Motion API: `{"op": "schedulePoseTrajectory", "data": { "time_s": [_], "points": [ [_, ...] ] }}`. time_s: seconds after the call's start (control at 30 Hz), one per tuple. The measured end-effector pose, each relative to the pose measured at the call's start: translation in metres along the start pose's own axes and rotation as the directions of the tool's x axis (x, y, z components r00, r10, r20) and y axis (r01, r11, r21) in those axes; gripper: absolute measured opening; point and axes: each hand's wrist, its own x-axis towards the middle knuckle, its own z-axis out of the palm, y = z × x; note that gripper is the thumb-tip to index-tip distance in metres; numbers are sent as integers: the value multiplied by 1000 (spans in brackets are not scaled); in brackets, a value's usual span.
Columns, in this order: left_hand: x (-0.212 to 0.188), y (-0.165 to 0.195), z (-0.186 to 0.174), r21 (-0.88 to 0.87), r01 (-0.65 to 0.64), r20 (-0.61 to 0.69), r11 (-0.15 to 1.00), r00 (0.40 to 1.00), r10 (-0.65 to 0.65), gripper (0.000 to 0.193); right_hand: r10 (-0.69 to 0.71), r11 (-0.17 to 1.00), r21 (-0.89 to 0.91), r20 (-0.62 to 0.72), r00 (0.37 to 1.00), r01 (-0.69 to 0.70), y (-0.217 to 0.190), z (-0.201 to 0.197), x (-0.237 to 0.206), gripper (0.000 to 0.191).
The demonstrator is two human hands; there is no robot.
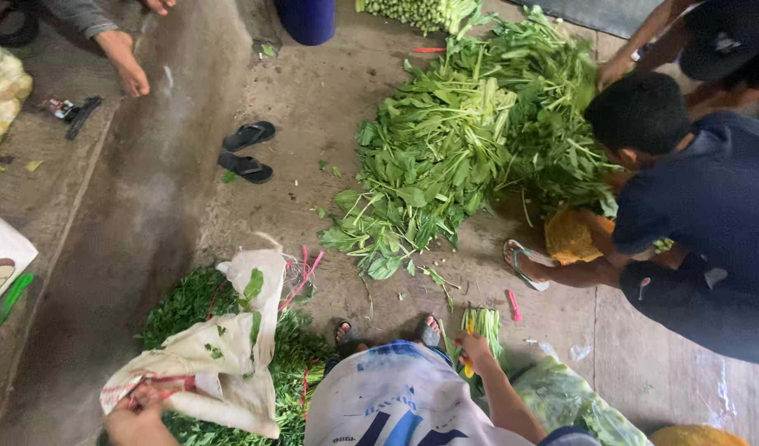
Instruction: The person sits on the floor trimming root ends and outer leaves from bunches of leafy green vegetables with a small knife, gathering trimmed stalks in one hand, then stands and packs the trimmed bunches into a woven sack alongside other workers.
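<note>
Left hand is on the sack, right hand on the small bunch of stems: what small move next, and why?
Probably pull the white sack further back with the left hand. It still drapes over the dark leafy heap, hiding much of it, while the right hand already grips the small bunch of stems.

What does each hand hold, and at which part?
The left hand grips the white sack at its lower corner. The right hand holds a small bundle of green stalks near its lower end.

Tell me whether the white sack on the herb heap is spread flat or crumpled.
Crumpled. The white sack lies in folds over the dark green herbs, one end bunched in the left hand.
</note>
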Motion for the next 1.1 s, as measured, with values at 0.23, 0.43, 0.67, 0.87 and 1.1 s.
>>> {"op": "schedulePoseTrajectory", "data": {
  "time_s": [0.23,0.43,0.67,0.87,1.1],
  "points": [
    [-9,9,-1,316,-331,230,889,936,267,30,-7,995,-97,17,1000,8,-2,17,-3,21],
    [-12,38,7,-235,-275,199,932,925,323,50,-12,994,-108,27,1000,15,6,35,2,21],
    [33,72,-6,-76,-477,350,876,810,471,57,16,987,-159,55,998,-7,17,59,15,15],
    [38,126,-36,-389,-507,196,769,770,607,44,14,979,-205,141,990,16,14,86,16,15],
    [30,199,-90,-462,-633,148,621,636,758,51,-17,955,-290,170,985,66,3,121,15,29]
  ]
}}
